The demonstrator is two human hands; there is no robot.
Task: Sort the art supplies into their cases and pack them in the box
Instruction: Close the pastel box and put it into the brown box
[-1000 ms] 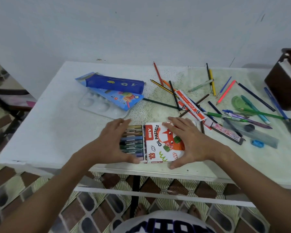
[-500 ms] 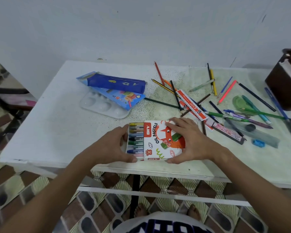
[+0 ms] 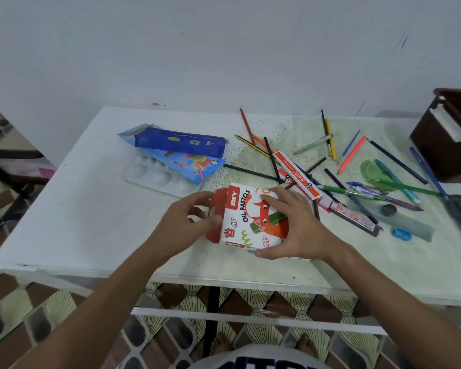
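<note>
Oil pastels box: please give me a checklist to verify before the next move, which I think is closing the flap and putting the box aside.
1. Right hand steadies the oil pastels box: ok, its fingers lie over the printed face.
2. Left hand is at the open end by the red flap: ok.
3. Pastel tray fully inside the sleeve: cannot tell, the left hand hides that end.
4. Flap tucked shut: not ok, it stands open.
5. Box supported on the table: cannot tell, it looks tilted.
6. Other supplies sorted: not ok, loose pencils lie scattered beyond the box.
</note>
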